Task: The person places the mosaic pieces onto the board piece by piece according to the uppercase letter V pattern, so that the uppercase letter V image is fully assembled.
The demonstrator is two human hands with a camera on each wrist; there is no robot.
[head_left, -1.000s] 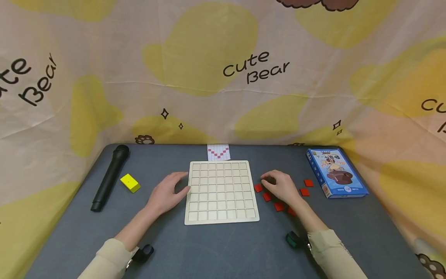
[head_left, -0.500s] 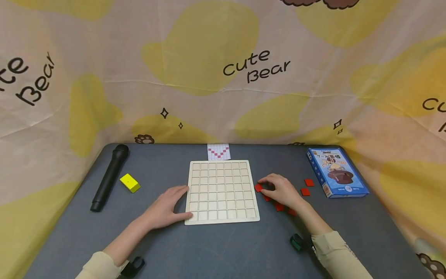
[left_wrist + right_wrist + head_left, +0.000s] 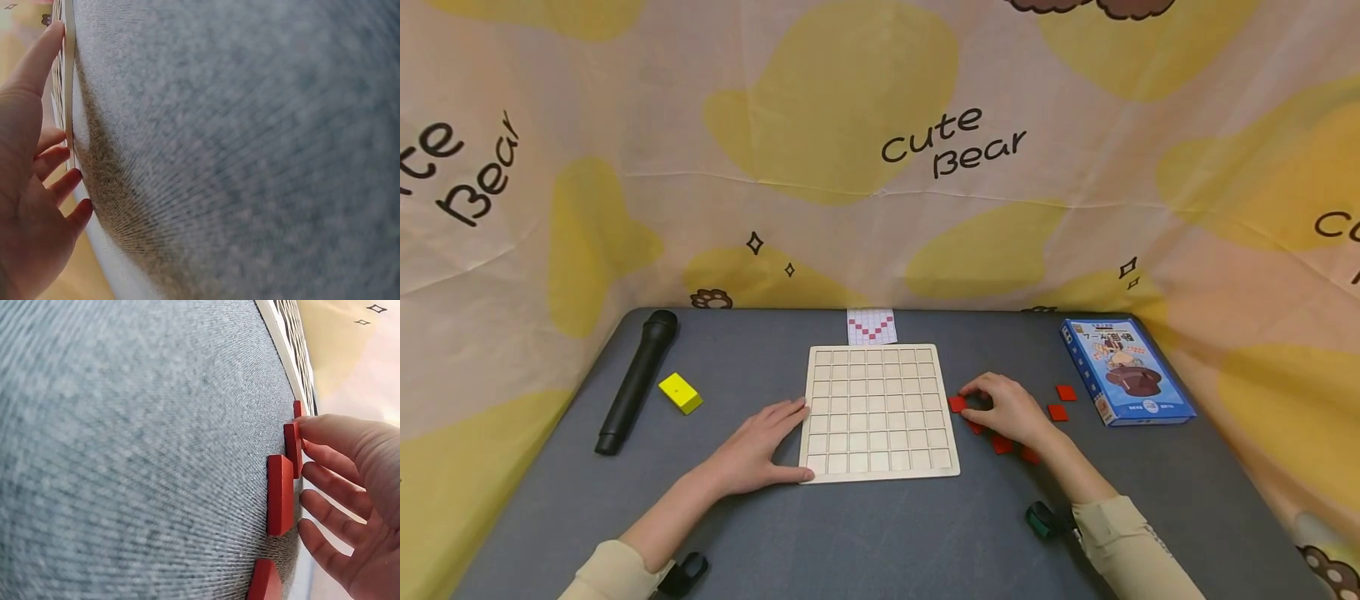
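Note:
At the left edge of a pale gridded board point(image 3: 877, 414), the left hand point(image 3: 760, 450) rests with fingers and thumb spread; its thumb lies at the near left corner. In the left wrist view that hand point(image 3: 37, 169) touches the board's rim point(image 3: 69, 81). My right hand point(image 3: 1003, 407) is curled beside the right edge, thumb and index finger at opposite sides of a red tile point(image 3: 957, 404) lying on the table. Seen from the right wrist, the hand point(image 3: 356, 487) reaches past another red tile point(image 3: 279, 494), and its fingertips partly cover the farthest ones.
More red tiles point(image 3: 1002, 445) lie under and beside the right wrist, two of them near a blue box point(image 3: 1127, 375). A pattern card point(image 3: 871, 327) sits behind the board. On the left are a yellow block point(image 3: 681, 393) and a black microphone point(image 3: 637, 383).
The left hand has slid toward the near left corner of the board and spread its thumb. The right hand has lowered and closed in around the red tile nearest the board.

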